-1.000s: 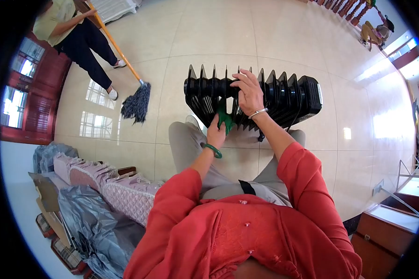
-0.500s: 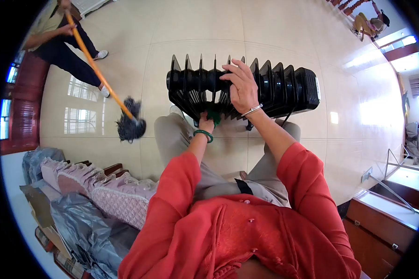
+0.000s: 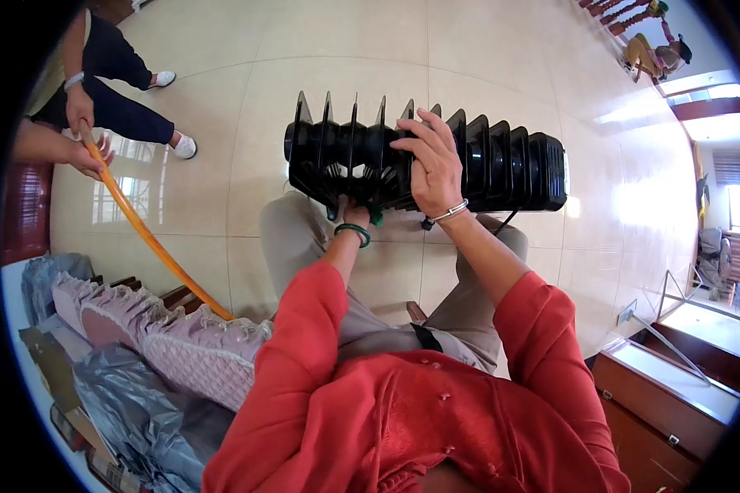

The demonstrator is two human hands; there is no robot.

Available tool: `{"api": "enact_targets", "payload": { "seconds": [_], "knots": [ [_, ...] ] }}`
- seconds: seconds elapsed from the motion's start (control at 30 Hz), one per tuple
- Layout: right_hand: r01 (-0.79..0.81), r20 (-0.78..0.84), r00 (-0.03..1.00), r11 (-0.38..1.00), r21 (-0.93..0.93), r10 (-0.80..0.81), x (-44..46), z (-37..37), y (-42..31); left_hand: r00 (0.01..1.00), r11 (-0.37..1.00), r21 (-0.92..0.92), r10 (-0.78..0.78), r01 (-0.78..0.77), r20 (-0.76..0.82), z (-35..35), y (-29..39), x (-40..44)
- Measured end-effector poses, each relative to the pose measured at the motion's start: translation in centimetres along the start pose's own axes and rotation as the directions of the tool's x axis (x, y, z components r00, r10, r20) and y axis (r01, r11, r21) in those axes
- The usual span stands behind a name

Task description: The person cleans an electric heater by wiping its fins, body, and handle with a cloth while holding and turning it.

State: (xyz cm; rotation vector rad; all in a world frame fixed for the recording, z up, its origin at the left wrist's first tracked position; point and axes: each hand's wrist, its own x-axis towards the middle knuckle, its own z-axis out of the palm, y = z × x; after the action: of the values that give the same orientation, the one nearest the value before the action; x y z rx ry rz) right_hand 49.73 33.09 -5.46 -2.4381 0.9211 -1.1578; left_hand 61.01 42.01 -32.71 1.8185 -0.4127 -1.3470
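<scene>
A black finned radiator heater (image 3: 477, 168) stands in front of me between my knees, its boxy end on the right. My left hand (image 3: 355, 215) reaches in at the near lower side of its fins, closed on a green cloth (image 3: 376, 215) that is mostly hidden. A green bangle rings that wrist. My right hand (image 3: 437, 168) rests on top of the heater near its middle, fingers apart and slightly bent against the fins. A silver bangle is on the right wrist. The heater's far side is out of sight.
At the left, another person's hands (image 3: 82, 131) hold an orange mop handle (image 3: 152, 242) slanting toward a pink quilted sofa (image 3: 189, 353). Grey plastic sheeting (image 3: 131, 394) lies at lower left. Wooden cabinets (image 3: 645, 403) stand at right. A person (image 3: 658, 57) crouches far off.
My left hand has shifted slightly left and lower with the cloth among the fins. My right hand stays on the heater. The other person's mop has swung toward the sofa; its head is now hidden.
</scene>
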Motion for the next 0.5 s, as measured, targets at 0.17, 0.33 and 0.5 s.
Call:
{"api": "enact_targets", "payload": {
  "seconds": [0.17,0.33,0.5],
  "knots": [
    [0.019,-0.039,0.999,1.000,-0.003,-0.019,-0.1,0.1,0.1,0.998,0.985,-0.170,0.029,-0.038,-0.056,-0.5,3.9,-4.1],
    [0.039,-0.086,0.995,0.999,-0.014,-0.040,-0.3,0.3,0.1,0.986,0.938,-0.304,0.169,-0.165,-0.013,-1.6,9.2,-9.7],
    [0.041,-0.100,0.994,0.999,0.002,-0.040,-0.6,0.3,0.1,0.927,0.879,-0.352,0.368,-0.322,0.071,-3.2,13.7,-14.9]
  ]
}}
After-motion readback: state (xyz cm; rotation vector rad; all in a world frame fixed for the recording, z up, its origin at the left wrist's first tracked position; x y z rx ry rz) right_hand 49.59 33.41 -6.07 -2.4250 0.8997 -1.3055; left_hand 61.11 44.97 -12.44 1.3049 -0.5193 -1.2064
